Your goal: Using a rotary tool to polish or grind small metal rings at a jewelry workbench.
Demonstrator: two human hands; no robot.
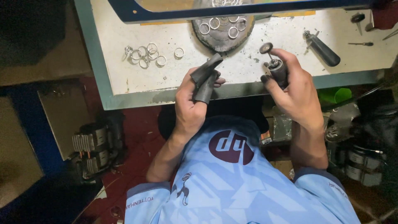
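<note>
My left hand (191, 101) is closed at the near edge of the workbench (124, 79), with dark rubber finger guards (206, 79) on its fingers; whether a small piece sits between them I cannot tell. My right hand (295, 93) grips a rotary tool handpiece (277, 68), whose small round polishing disc (265, 47) points up and away from me. A loose group of silver rings (145, 54) lies on the bench to the left of my left hand. More rings (219, 25) rest on a dark round pad (207, 39) just beyond both hands.
A black-handled tool (323, 50) lies on the bench to the right, with small bits (360, 43) past it. A blue frame (248, 9) crosses the top. Motors (93, 149) sit on the floor at left, metal parts (360, 164) at right, a green cup (335, 95) under the bench.
</note>
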